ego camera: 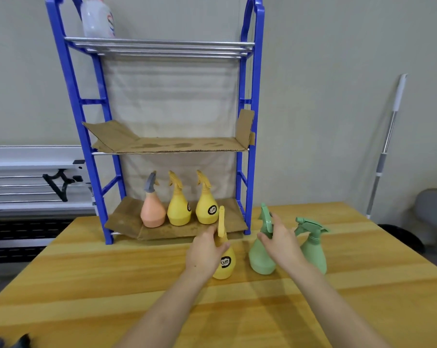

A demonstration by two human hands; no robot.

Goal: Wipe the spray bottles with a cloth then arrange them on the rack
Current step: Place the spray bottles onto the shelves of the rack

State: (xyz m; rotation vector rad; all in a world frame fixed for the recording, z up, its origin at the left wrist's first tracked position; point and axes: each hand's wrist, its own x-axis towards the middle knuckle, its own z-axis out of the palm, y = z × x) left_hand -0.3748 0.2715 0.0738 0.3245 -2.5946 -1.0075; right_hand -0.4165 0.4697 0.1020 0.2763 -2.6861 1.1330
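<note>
Across the lower half of the frame a wooden table (92, 285) stretched from edge to edge, and at its far side, left of centre, stood a tall blue rack (251, 126) with three shelves. Cardboard (177, 144) lined the middle shelf and the bottom one. On the bottom shelf three spray bottles stood upright in a row: a peach one (152, 212) on the left, then two yellow ones (178, 209) (207, 209). A clear bottle (97, 18) sat on the top shelf at the upper left of the frame.

In front of the rack, near the middle of the frame, the left hand (203, 252) gripped the neck of a yellow spray bottle (226, 262) standing on the table, fingers curled round it. Just to its right, the right hand (281, 241) reached onto a green spray bottle (261, 254), thumb and fingers closing round its neck below the trigger head. A second green spray bottle (313, 247) stood just beside it, partly behind the right wrist. A mop handle (385, 144) leaned against the wall at the right.
</note>
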